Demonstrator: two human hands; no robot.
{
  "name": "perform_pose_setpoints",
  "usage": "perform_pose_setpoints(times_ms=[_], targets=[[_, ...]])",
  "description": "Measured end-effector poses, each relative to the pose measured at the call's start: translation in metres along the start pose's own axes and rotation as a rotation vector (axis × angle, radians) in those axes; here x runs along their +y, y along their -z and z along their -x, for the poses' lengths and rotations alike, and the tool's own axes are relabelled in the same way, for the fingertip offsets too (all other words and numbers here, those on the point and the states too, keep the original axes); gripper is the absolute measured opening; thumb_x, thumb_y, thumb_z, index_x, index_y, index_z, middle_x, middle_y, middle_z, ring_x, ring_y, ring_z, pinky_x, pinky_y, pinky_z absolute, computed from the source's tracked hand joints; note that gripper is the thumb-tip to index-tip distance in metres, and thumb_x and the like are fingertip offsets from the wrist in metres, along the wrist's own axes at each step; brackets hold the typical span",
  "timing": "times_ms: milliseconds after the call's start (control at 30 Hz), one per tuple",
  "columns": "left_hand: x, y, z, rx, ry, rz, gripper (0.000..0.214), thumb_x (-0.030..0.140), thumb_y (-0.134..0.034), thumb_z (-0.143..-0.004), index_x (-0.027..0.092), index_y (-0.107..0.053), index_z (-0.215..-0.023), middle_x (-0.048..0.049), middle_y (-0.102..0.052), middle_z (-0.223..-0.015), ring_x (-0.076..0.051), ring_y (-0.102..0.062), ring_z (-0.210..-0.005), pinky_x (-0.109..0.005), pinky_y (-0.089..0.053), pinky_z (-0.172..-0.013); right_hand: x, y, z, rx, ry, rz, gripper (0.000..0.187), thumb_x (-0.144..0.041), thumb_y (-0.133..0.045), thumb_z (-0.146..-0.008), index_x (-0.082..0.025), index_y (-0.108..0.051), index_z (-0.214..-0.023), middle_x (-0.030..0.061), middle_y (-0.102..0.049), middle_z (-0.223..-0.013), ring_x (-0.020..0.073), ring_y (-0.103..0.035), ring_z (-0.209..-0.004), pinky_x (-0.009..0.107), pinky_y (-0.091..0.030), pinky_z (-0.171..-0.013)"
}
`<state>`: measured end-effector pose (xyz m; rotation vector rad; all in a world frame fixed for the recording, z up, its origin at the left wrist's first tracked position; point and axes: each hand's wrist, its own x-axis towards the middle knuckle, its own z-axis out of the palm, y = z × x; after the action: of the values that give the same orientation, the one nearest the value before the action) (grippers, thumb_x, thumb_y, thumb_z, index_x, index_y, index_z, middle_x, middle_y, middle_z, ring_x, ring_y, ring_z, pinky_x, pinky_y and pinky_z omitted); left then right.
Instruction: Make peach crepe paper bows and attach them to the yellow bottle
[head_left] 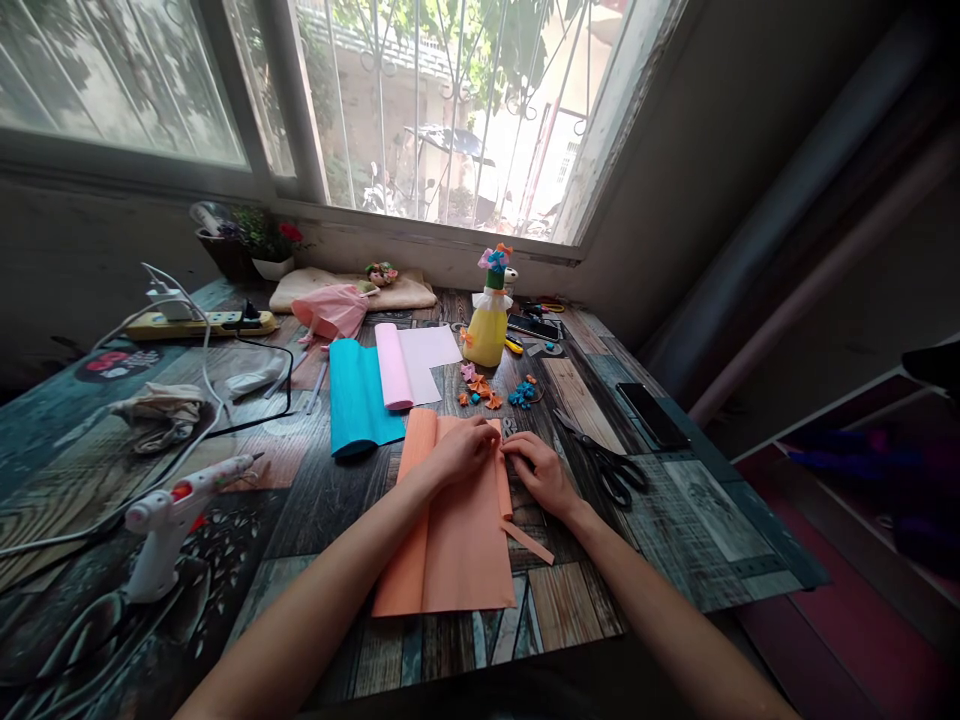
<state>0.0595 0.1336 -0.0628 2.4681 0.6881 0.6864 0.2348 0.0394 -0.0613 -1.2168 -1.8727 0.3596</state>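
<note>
A sheet of orange crepe paper (465, 560), rolled up along its left side, lies on the table in front of me. My left hand (471, 450) rests over its upper part, with the fingers pinched at the top right corner. Close beside it, my right hand (541, 472) pinches the same right edge between thumb and forefinger. A narrow folded band (505, 490) of the paper runs down from my fingertips. Lower down, a loose orange strip (531, 544) slants out to the right. My fingers partly hide the edge between them.
Black scissors (604, 460) and a phone (651, 415) lie to the right. Beyond the paper are blue (356, 395) and pink (393, 365) crepe rolls, small paper flowers (523, 393) and a yellow decorated bottle (486, 335). A glue gun (169, 520) with cables stands left.
</note>
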Motion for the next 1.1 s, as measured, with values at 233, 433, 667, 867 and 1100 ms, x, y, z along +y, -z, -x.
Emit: perform_pose_setpoints(times_ms=[233, 433, 667, 867, 1100], targets=[[-0.001, 0.0, -0.001, 0.004, 0.014, 0.01, 0.017, 0.011, -0.049, -0.085, 0.015, -0.066, -0.088, -0.0073, -0.063, -0.091, -0.018, -0.061, -0.08, -0.029, -0.05, -0.075, -0.001, 0.001, 0.0, 0.001, 0.002, -0.001, 0.024, -0.007, -0.047, -0.089, -0.021, -0.064, -0.097, 0.0074, -0.064, -0.099, 0.0201, -0.061, -0.097, 0.036, -0.051, -0.087], [0.001, 0.001, -0.001, -0.008, -0.002, 0.027, 0.018, 0.01, -0.052, -0.084, 0.015, -0.069, -0.084, -0.0075, -0.062, -0.091, -0.016, -0.062, -0.078, -0.028, -0.05, -0.075, 0.0, 0.001, -0.001, 0.002, 0.015, 0.005, 0.025, -0.006, -0.047, -0.088, -0.02, -0.065, -0.097, 0.0075, -0.064, -0.099, 0.0203, -0.061, -0.096, 0.036, -0.052, -0.087], [-0.001, 0.0, 0.0, -0.012, -0.017, 0.035, 0.018, 0.014, -0.052, -0.085, 0.016, -0.071, -0.085, -0.008, -0.062, -0.091, -0.017, -0.062, -0.079, -0.028, -0.051, -0.076, -0.001, 0.001, 0.0, 0.006, 0.014, 0.011, 0.025, -0.005, -0.046, -0.087, -0.021, -0.064, -0.096, 0.0073, -0.064, -0.098, 0.0203, -0.062, -0.097, 0.036, -0.052, -0.087], [-0.001, 0.0, 0.0, -0.003, -0.014, 0.042, 0.018, 0.012, -0.052, -0.084, 0.015, -0.07, -0.084, -0.0081, -0.063, -0.091, -0.017, -0.062, -0.079, -0.029, -0.051, -0.076, 0.001, 0.001, 0.0, -0.005, 0.021, 0.007, 0.032, -0.001, -0.044, -0.084, -0.021, -0.064, -0.099, 0.0071, -0.063, -0.1, 0.0204, -0.061, -0.099, 0.038, -0.052, -0.089], [0.003, 0.001, 0.0, 0.056, 0.04, 0.025, 0.017, 0.014, -0.05, -0.085, 0.015, -0.067, -0.087, -0.0069, -0.063, -0.088, -0.015, -0.06, -0.072, -0.027, -0.05, -0.068, 0.009, -0.002, 0.004, -0.101, 0.041, 0.091, 0.043, 0.0, -0.046, -0.083, -0.025, -0.065, -0.112, 0.0094, -0.057, -0.119, 0.0232, -0.053, -0.115, 0.044, -0.046, -0.101]])
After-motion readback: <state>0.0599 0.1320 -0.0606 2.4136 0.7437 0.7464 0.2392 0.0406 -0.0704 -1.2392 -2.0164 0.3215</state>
